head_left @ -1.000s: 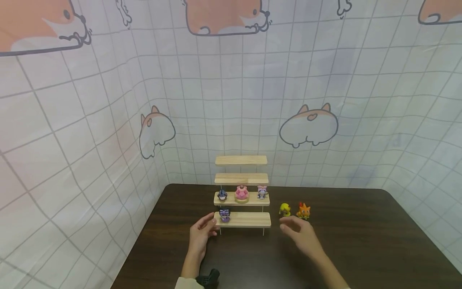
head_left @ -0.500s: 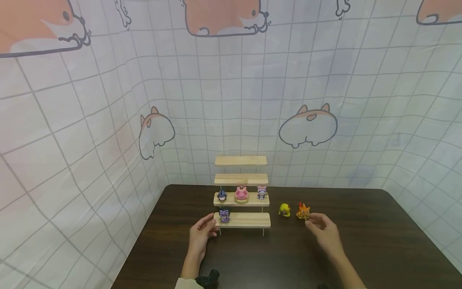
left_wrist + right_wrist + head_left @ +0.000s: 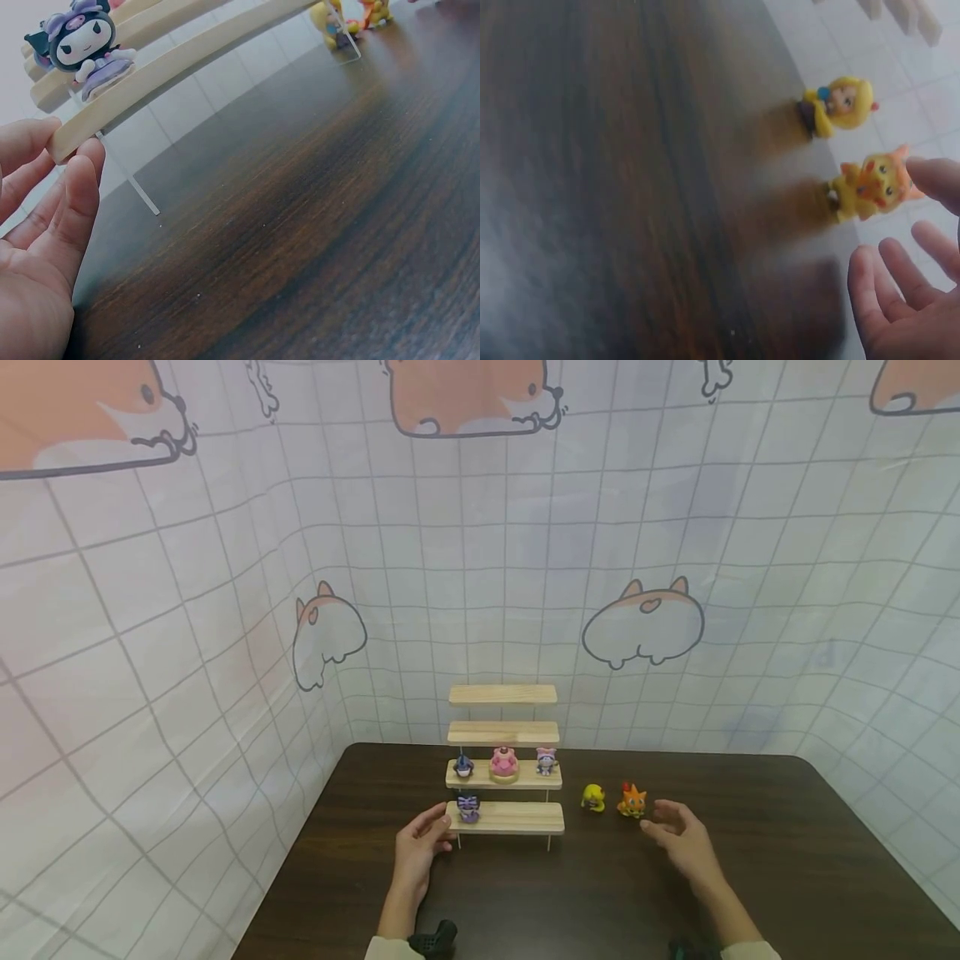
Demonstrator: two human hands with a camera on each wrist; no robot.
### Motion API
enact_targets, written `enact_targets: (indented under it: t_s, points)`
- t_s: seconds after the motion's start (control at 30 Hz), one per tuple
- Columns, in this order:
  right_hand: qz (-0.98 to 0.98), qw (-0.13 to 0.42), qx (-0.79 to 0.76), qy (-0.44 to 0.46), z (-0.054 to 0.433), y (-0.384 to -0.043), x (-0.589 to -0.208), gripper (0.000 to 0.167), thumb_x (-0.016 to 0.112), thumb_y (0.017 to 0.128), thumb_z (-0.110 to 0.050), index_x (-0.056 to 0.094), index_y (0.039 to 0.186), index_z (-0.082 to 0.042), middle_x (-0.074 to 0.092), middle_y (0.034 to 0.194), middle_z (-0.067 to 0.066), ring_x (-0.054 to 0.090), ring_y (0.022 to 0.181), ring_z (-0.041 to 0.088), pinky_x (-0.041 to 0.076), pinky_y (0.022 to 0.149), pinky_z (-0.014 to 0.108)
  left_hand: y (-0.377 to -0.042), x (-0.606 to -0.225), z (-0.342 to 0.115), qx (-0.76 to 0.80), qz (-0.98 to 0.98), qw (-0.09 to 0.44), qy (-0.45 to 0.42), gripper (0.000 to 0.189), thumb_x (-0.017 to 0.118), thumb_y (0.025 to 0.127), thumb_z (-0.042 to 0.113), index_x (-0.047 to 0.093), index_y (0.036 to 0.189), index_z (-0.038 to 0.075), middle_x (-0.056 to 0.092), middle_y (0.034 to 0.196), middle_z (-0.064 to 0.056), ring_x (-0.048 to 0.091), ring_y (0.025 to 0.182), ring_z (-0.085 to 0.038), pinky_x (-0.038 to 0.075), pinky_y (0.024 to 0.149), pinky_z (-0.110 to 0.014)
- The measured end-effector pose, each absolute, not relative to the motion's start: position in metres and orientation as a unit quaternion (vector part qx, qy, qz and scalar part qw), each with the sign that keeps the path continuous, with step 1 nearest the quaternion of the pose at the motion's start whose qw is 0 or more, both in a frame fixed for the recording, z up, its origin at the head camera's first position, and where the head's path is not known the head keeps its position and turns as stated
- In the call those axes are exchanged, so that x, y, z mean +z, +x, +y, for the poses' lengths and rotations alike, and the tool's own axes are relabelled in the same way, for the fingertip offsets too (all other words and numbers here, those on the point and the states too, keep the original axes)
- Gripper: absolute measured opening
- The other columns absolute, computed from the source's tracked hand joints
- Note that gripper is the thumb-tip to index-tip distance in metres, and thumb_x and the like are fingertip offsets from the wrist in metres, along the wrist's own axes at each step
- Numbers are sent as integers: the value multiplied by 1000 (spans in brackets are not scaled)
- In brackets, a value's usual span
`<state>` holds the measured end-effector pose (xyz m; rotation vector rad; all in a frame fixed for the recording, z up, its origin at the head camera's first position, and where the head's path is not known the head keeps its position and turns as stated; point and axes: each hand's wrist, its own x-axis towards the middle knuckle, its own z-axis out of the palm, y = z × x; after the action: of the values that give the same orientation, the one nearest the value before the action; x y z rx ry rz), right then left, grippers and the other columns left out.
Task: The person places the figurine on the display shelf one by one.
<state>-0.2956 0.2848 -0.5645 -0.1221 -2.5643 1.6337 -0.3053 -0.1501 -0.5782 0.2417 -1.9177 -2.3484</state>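
Observation:
A tiered wooden display shelf (image 3: 521,817) stands on the table, and my left hand (image 3: 414,850) pinches the left end of its lowest board between thumb and fingers. Close to that grip sits a figurine with a black hood and purple bow (image 3: 86,49). My right hand (image 3: 688,845) is just right of an orange fox-like figurine (image 3: 632,802), fingers spread and holding nothing. In the right wrist view the thumb partly overlaps the orange figurine's ear; contact cannot be told. Left of it stands a yellow-hooded figurine (image 3: 844,105).
On the second board up are a dark blue figurine (image 3: 463,767), a pink one (image 3: 504,765) and a lilac one (image 3: 546,762). The dark wood table (image 3: 787,860) reaches back to a white gridded curtain (image 3: 525,568) printed with corgis.
My right hand has moved right, from in front of the yellow-hooded figurine to the orange one's right side, and is now slightly farther from it. The left hand keeps its hold on the shelf.

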Motion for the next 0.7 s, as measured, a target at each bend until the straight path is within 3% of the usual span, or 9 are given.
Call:
enact_targets:
  t_s: [0.17, 0.47, 0.57, 0.7]
  points:
    - [-839, 42, 541, -31, 288, -301, -567, 68, 71, 98, -36, 42, 151, -4, 49, 151, 25, 59, 125, 32, 54, 83, 18, -306, -579, -150, -770, -631, 51, 79, 43, 71, 98, 18, 63, 136, 0, 75, 113, -5, 72, 80, -11, 59, 66, -24]
    - [-833, 33, 551, -26, 283, -313, -566, 66, 73, 97, -31, 45, 150, -5, 51, 148, 25, 60, 99, -8, 55, 81, 19, -305, -582, -151, -768, -634, 53, 77, 44, 71, 98, 19, 62, 137, 0, 75, 103, -1, 71, 80, -11, 59, 67, -25]
    - [-834, 30, 551, -26, 282, -318, -567, 65, 73, 97, -29, 45, 150, -4, 51, 148, 26, 64, 101, -3, 55, 81, 19, -305, -581, -151, -769, -633, 51, 78, 44, 71, 98, 19, 62, 137, 1, 75, 100, -1, 71, 80, -12, 59, 67, -25]
    - [-836, 29, 547, -23, 281, -323, -567, 64, 72, 98, -26, 45, 151, -3, 50, 150, 27, 66, 118, 23, 56, 81, 19, -305, -580, -151, -771, -630, 50, 75, 45, 72, 98, 19, 62, 137, 0, 75, 99, -1, 71, 80, -12, 59, 67, -25]
